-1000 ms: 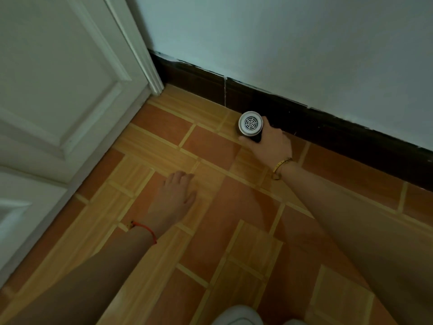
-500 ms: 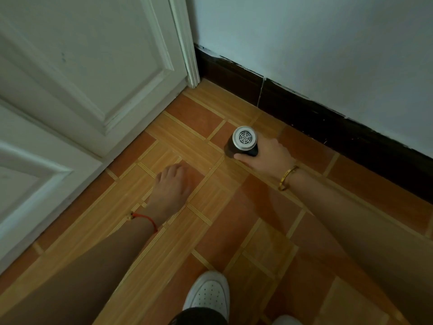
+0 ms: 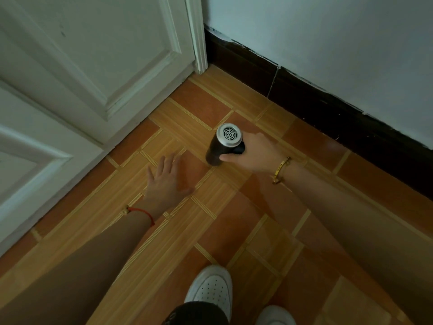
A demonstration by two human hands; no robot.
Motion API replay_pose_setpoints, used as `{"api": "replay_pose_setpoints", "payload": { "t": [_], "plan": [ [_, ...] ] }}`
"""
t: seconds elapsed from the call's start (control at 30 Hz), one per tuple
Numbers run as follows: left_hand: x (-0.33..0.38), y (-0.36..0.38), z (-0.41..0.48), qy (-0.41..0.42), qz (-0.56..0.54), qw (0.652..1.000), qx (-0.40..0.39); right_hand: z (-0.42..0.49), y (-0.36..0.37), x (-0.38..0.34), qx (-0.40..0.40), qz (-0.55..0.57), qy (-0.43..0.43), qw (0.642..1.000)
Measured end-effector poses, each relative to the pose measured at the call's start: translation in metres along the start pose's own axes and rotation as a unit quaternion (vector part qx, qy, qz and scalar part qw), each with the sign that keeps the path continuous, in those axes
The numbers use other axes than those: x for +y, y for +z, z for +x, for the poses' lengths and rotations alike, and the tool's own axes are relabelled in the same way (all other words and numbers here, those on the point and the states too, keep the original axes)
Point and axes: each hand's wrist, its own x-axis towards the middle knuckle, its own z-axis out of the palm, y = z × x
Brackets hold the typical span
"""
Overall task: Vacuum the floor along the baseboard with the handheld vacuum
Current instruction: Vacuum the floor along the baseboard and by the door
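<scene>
Far left I see a white paneled door (image 3: pixel 93 66), shut, its bottom edge meeting the floor (image 3: pixel 164 242). Floor is orange and tan tile in a wood-strip pattern. Door frame (image 3: pixel 198 36) ends at the corner where the dark baseboard (image 3: pixel 316 99) starts.

Left hand (image 3: pixel 167 181): open, fingers spread, palm down, flat on or just over the tile, I can't tell which. It holds nothing. Red string bracelet (image 3: pixel 140 211) on that wrist. Bare forearm runs down to the bottom left corner.

Just right of the left hand is the handheld vacuum (image 3: pixel 225 144): dark cylinder body, silver end cap with a round grille facing up at the camera. It's tilted, lower end down at the tile; I can't see the nozzle itself. It sits out on the floor, apart from the baseboard, nearer the door corner than the right edge of the wall.

Right hand (image 3: pixel 255 153): closed around the vacuum body from the right, thumb visible across the near side, fingers wrapped behind. Gold bangle (image 3: pixel 281 170) on that wrist.

Bottom center, 2 white shoes: one (image 3: pixel 210 292) in full view, one (image 3: pixel 274 316) cut off by the frame edge. A dark knee or trouser leg sits just below the first.

Right side: baseboard runs diagonally down to the right edge under a pale wall (image 3: pixel 328 31), with ragged paint along its top line.
</scene>
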Motion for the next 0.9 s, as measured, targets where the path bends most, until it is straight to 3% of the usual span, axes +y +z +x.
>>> {"api": "replay_pose_setpoints", "payload": {
  "t": [0.1, 0.23, 0.47, 0.7, 0.9],
  "plan": [
    [-0.001, 0.003, 0.001, -0.001, -0.005, 1.0, -0.002, 0.004, -0.001, -0.004, 0.023, -0.01, -0.002, 1.0],
    [0.0, 0.001, 0.006, -0.011, -0.022, 1.0, -0.009, 0.018, -0.011, -0.003, -0.065, 0.0, 0.018, 0.998],
    [-0.001, -0.002, 0.015, -0.019, -0.033, 0.999, -0.032, 0.041, 0.003, -0.003, 0.097, 0.043, 0.01, 0.994],
    [0.008, -0.003, 0.023, -0.034, 0.008, 0.998, -0.057, 0.072, 0.014, -0.022, 0.086, -0.038, -0.058, 0.994],
    [0.013, -0.007, 0.029, -0.031, 0.067, 0.993, -0.088, 0.108, 0.013, -0.028, 0.146, -0.007, -0.033, 0.989]
  ]
}}
